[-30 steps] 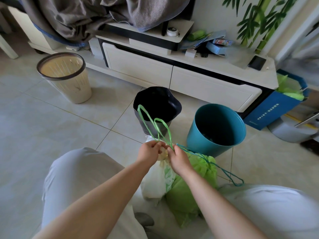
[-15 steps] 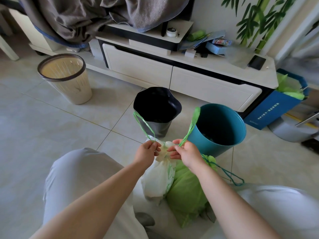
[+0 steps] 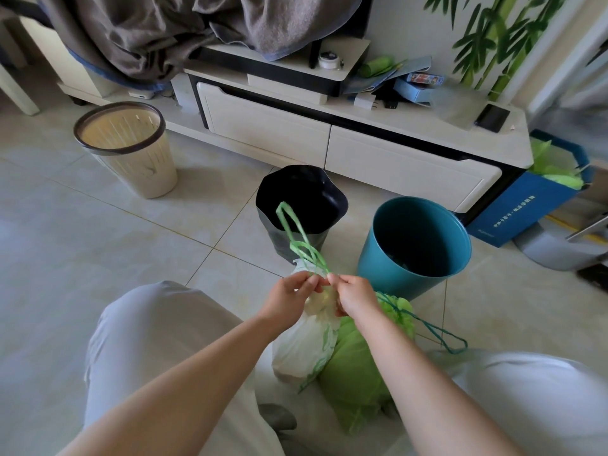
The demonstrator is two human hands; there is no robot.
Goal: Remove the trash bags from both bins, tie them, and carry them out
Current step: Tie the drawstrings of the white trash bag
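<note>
Left hand (image 3: 289,296) and right hand (image 3: 353,296) pinch green drawstring loops (image 3: 301,245) above white bag (image 3: 306,343), lower centre frame, beside green bag (image 3: 355,366). Best: cross loops, pull snug against neck, keep tension even.

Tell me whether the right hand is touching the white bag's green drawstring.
Touching. The head view shows the right hand pinching the green drawstring just above the white bag's gathered neck, beside the left hand.

knot under grips: hidden | green bag (image 3: 355,373) base: behind arm | teal bin (image 3: 411,245) contents: too dark
</note>
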